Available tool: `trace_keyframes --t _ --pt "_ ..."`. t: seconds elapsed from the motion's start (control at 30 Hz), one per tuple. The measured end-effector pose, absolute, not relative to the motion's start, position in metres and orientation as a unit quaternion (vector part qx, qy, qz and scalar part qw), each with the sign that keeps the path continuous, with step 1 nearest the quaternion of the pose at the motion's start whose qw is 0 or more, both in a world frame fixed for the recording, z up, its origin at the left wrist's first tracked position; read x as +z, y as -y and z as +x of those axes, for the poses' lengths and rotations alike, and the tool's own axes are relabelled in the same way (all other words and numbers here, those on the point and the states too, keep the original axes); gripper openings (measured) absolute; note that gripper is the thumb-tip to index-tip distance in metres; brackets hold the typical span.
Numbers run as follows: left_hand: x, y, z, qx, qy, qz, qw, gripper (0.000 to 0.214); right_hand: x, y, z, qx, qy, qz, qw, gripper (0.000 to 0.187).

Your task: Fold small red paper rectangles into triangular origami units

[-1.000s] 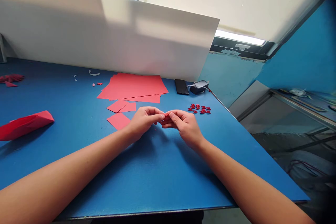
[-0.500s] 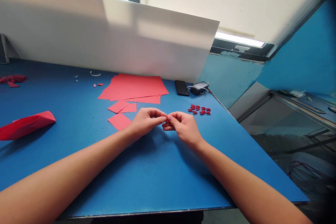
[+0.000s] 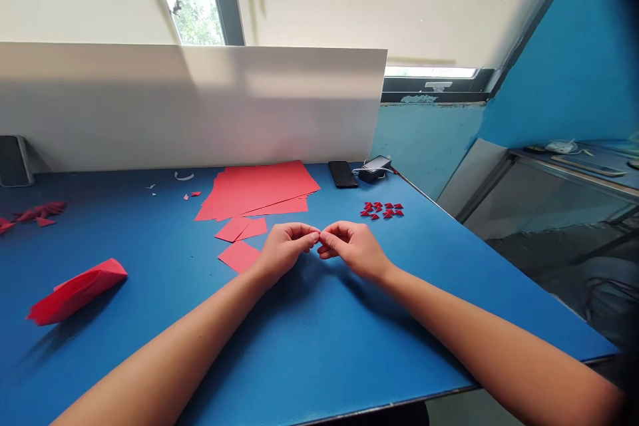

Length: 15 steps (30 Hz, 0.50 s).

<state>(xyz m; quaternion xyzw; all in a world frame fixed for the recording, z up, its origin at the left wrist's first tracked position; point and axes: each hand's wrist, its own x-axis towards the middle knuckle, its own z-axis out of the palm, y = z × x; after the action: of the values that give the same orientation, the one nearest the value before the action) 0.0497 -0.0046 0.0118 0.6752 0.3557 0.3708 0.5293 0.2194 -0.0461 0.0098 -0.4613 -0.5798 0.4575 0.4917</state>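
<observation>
My left hand [image 3: 288, 247] and my right hand [image 3: 351, 247] meet fingertip to fingertip above the blue table. Between their pinched thumbs and forefingers is a small piece of red paper [image 3: 320, 235], mostly hidden by the fingers. Just beyond my left hand lie several red paper rectangles [image 3: 239, 256], partly covered by that hand. Behind them is a stack of larger red sheets [image 3: 259, 188]. To the right of my right hand, several small folded red paper triangles [image 3: 382, 210] sit in loose rows.
A folded red paper shape [image 3: 80, 289] stands at left on the blue table [image 3: 319, 359]. Red pieces [image 3: 42, 212] and paper scraps [image 3: 192, 195] lie farther back. A black phone [image 3: 343, 174] and a cabled device [image 3: 375, 168] are near the white board [image 3: 279, 106].
The head view has tilted and shifted, so the table appears lower and more of its left side shows. Both hands keep their pinch on the small red paper, now with fingertips more level.
</observation>
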Motion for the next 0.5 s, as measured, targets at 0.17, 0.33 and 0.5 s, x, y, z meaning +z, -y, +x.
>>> trace_keyframes --t 0.17,0.33,0.5 --pt "0.0141 0.0006 0.0468 0.343 -0.347 0.725 0.486 0.029 0.0080 0.0430 0.2217 0.472 0.587 -0.455 0.476 0.034" --pt "0.0132 -0.0016 0.0460 0.336 -0.340 0.753 0.452 0.028 0.0070 0.0421 0.2231 0.496 0.577 -0.448 0.469 0.039" --pt "0.0085 -0.0025 0.0460 0.338 -0.332 0.773 0.422 0.030 0.0054 0.0394 0.2229 0.511 0.557 -0.457 0.469 0.041"
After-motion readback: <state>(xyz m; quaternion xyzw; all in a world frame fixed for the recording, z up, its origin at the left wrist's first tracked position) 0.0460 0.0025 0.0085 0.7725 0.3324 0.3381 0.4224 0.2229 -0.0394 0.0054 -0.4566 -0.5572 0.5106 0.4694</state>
